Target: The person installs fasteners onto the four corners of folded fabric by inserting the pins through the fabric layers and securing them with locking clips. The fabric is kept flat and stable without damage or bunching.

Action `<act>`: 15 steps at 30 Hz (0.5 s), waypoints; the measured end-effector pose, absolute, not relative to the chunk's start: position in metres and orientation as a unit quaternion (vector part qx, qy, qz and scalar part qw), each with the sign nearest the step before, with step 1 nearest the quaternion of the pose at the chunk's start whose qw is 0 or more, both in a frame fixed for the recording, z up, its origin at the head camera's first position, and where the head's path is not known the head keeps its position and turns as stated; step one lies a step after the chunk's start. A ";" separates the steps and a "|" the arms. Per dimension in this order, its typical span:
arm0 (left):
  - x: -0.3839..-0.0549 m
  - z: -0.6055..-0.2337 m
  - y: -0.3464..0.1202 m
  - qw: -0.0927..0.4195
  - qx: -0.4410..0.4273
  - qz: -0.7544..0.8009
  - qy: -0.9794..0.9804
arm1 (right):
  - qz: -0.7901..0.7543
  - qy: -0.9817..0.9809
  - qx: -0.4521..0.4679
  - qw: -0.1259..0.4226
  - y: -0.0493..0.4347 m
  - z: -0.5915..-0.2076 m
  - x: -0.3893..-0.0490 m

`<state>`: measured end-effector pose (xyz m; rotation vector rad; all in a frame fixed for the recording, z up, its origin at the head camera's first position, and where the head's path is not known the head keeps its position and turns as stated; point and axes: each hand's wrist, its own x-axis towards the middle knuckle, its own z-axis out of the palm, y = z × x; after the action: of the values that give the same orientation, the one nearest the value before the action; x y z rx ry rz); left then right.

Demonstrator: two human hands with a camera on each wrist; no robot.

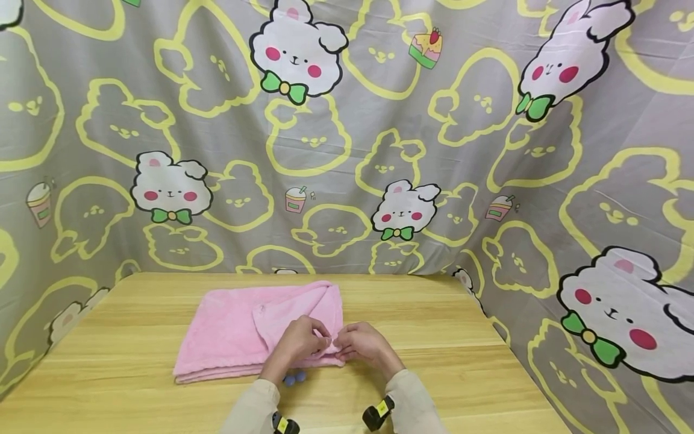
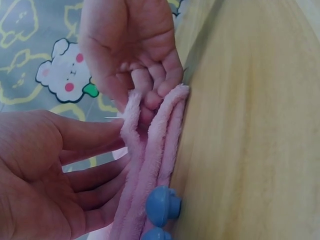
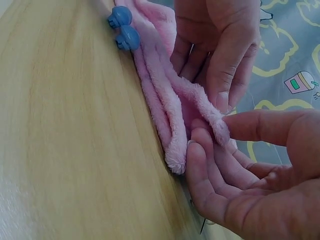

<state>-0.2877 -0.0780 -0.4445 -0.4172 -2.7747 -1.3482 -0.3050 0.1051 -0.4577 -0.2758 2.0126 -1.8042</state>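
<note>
"What's nearest?"
"Two pale sleeves, then blue knobs at the front edge of a folded pink blanket."
"And the hands?"
"The left hand is nearly closed, thumb and finger pinching the blanket's top layer. The right hand pinches that layer just beside it, fingers bent."
"Where's the blanket?"
"On the wooden table, with a rabbit-print curtain behind."

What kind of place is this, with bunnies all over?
Probably an indoor work corner, maybe curtained off: a bunny curtain hangs around a wooden table, with a pink blanket on it.
</note>
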 end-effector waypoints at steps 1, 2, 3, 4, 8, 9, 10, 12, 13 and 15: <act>-0.288 -0.445 -0.077 0.018 -0.134 -0.431 -0.892 | -0.650 0.724 -0.096 0.210 0.105 -0.458 -0.305; -0.288 -0.445 -0.077 0.023 -0.134 -0.429 -0.893 | -0.651 0.724 -0.095 0.208 0.105 -0.458 -0.306; -0.288 -0.446 -0.076 0.026 -0.135 -0.427 -0.894 | -0.652 0.724 -0.094 0.207 0.105 -0.459 -0.306; -0.288 -0.446 -0.076 0.031 -0.136 -0.425 -0.894 | -0.652 0.723 -0.094 0.207 0.105 -0.459 -0.306; -0.287 -0.446 -0.076 0.044 -0.142 -0.423 -0.894 | -0.654 0.721 -0.090 0.211 0.104 -0.460 -0.307; -0.287 -0.446 -0.076 0.045 -0.143 -0.423 -0.894 | -0.653 0.722 -0.089 0.211 0.104 -0.459 -0.306; -0.287 -0.446 -0.076 0.046 -0.143 -0.422 -0.894 | -0.653 0.722 -0.088 0.210 0.104 -0.459 -0.306; -0.286 -0.446 -0.076 0.046 -0.143 -0.421 -0.895 | -0.652 0.724 -0.087 0.206 0.103 -0.458 -0.306; -0.286 -0.446 -0.076 0.046 -0.143 -0.420 -0.895 | -0.653 0.725 -0.086 0.203 0.103 -0.458 -0.306; -0.286 -0.446 -0.076 0.046 -0.145 -0.420 -0.895 | -0.654 0.725 -0.087 0.198 0.103 -0.458 -0.305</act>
<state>-0.2858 -0.0759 -0.4460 -0.4426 -2.7316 -1.2819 -0.3049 0.1025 -0.4581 -0.2447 2.0291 -1.8309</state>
